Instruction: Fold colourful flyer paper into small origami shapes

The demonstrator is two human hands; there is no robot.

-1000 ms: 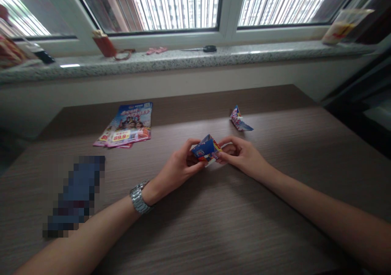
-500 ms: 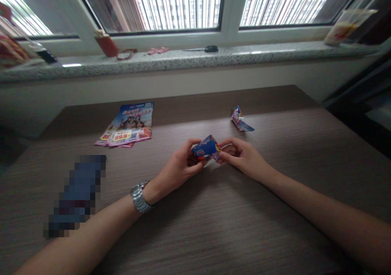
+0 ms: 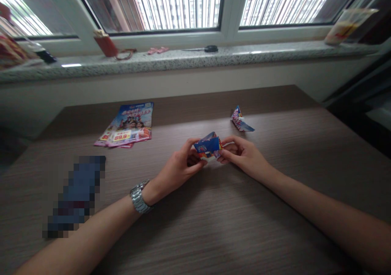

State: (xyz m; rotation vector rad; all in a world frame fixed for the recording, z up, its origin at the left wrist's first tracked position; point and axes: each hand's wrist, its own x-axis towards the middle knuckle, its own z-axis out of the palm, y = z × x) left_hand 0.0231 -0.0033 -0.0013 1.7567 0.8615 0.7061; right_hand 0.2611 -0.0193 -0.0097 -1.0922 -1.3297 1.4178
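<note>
Between both hands is a small folded paper piece, mostly blue with bits of red, yellow and white print. My left hand grips its left side, thumb along the near edge and the index finger over the far edge. At its right end, my right hand pinches a corner between thumb and fingers. Some fingertips are hidden behind the paper. Beyond the right hand, a second folded paper figure with a raised point stands on the brown table.
Printed flyers lie stacked at the back left. A blurred-out dark, flat object lies beside my left forearm. On the granite windowsill are scissors, pink pieces, a red case and a plastic bag.
The folded paper has turned slightly in my hands, so its blue face shows more squarely and sits a little further right. My hands have barely moved.
</note>
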